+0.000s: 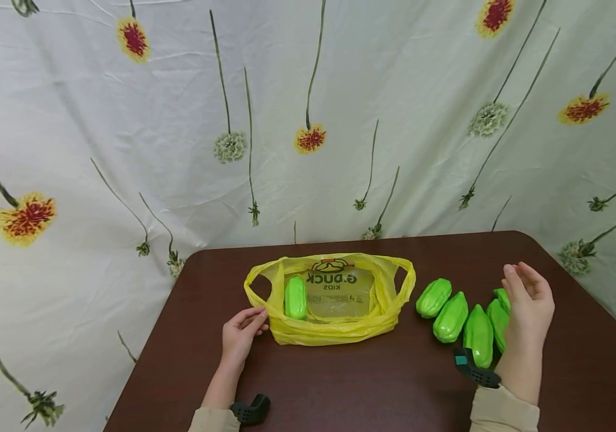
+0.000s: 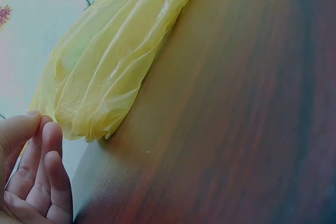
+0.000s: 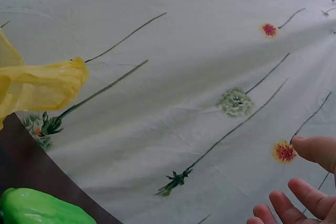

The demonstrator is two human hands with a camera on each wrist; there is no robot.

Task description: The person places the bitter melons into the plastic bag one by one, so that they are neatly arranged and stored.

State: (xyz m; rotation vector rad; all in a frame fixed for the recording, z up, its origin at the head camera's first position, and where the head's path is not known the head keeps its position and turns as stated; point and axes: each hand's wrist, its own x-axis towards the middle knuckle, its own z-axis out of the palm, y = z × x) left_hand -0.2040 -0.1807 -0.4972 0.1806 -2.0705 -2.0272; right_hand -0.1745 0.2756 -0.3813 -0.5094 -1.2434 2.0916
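A yellow plastic bag [image 1: 329, 333] lies with its mouth spread wide, G.DUCK KIDS lettering reversed on its inside. One glossy green ridged oblong vegetable-like piece [image 1: 295, 298] is inside, at its left end. At the bag's left handle, my left hand [image 1: 241, 336] pinches the yellow film between thumb and forefinger, as the left wrist view also shows. My right hand [image 1: 531, 300] is raised at the right with fingers loosely bent and nothing in them. Beneath and left of it lie several similar green pieces [image 1: 451, 318], partly hidden by the right forearm.
The dark brown table [image 1: 362, 390] has rounded far corners. Behind it hangs a pale cloth [image 1: 427, 90] printed with flowers. Black bands with a camera [image 1: 251, 410] sit at both wrists. The bag's right handle [image 3: 52, 85] stands up in the right wrist view.
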